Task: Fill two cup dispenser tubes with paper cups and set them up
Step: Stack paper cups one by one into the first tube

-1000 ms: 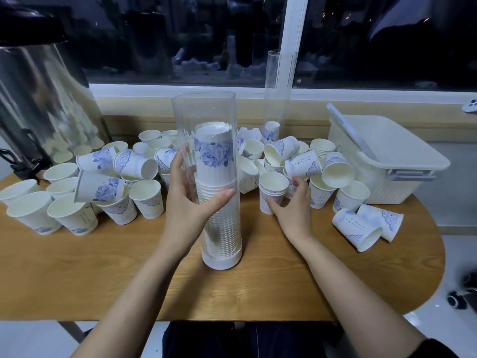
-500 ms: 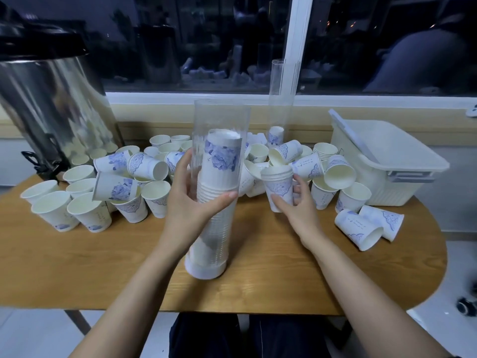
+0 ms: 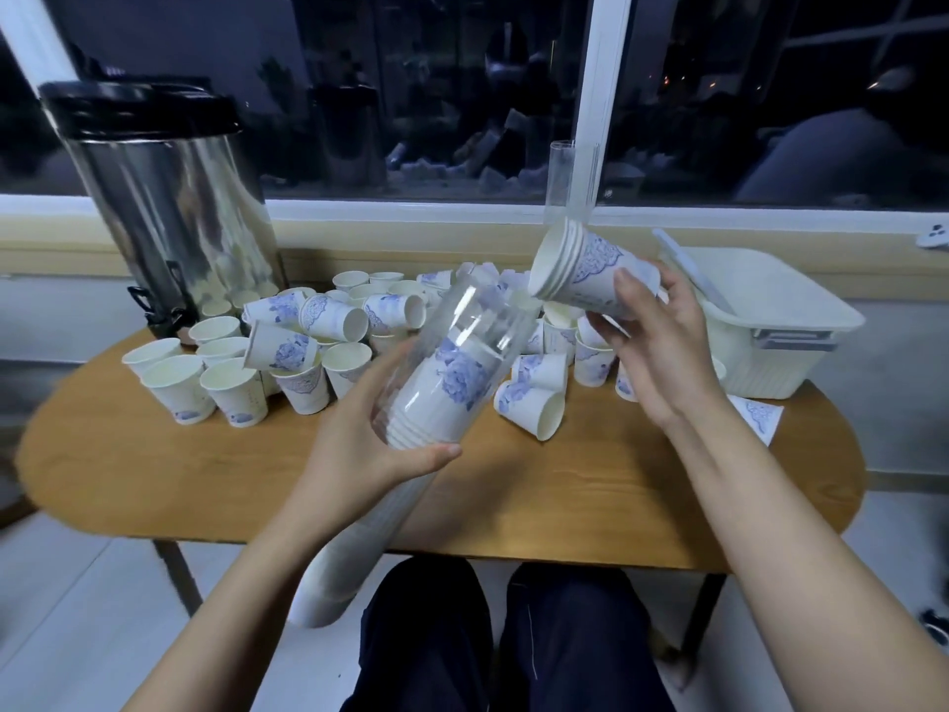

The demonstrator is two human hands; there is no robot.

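Observation:
My left hand grips a clear dispenser tube, tilted with its open mouth up and to the right and its white base down past the table's front edge. A stack of white paper cups with blue flowers fills much of the tube. My right hand holds a short stack of nested cups on its side, rims pointing left, just above and right of the tube's mouth. A second clear tube stands upright at the back by the window frame. Several loose cups lie and stand across the table.
A steel urn with a black lid stands at the back left. A cream lidded storage box sits at the right end of the wooden table. A window runs behind. My knees are below the front edge.
My left hand lifted the tube off the table and tilted it toward me. My right hand picked a short stack of cups from the pile and raised it to the tube's mouth.

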